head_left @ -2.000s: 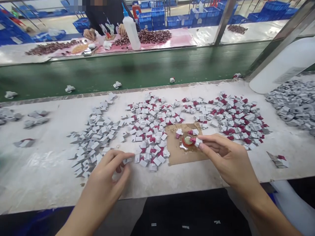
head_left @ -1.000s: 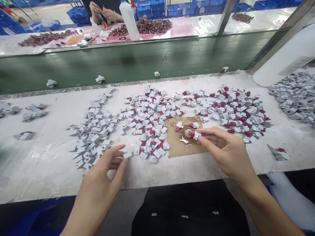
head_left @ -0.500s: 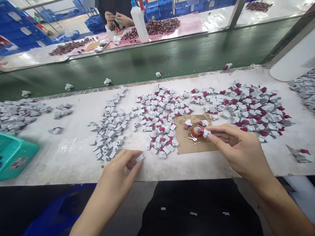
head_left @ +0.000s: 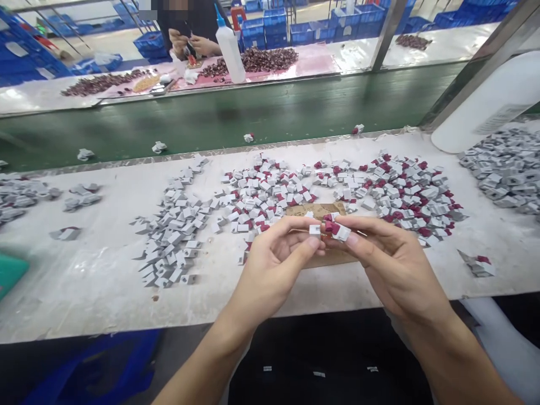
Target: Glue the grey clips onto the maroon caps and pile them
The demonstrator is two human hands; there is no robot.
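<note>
My left hand (head_left: pixel 280 256) pinches a small grey plastic block (head_left: pixel 314 230) between thumb and fingertips. Close beside it, my right hand (head_left: pixel 392 256) grips a grey and dark red plastic piece (head_left: pixel 337 230), its red end turned toward the block. A narrow gap seems to separate the two parts. Both hands are raised over a piece of brown cardboard (head_left: pixel 333 259), and they hide most of it and the wet spot on it. Grey and red pieces (head_left: pixel 265 185) are heaped behind my left hand, and another mixed heap (head_left: pixel 413 191) lies behind my right.
Plain grey blocks (head_left: pixel 172 236) form a pile to the left. A green conveyor belt (head_left: pixel 202 129) crosses behind the bench, carrying several pieces. At right stands a white cylinder (head_left: pixel 485 107). Across the belt are a co-worker's hands (head_left: pixel 192 45) and a white bottle (head_left: pixel 230 53).
My left hand has moved right and up from the bench with its grey block, meeting my right hand. The right hand's piece has been lifted from the wet spot on the cardboard. The view has shifted.
</note>
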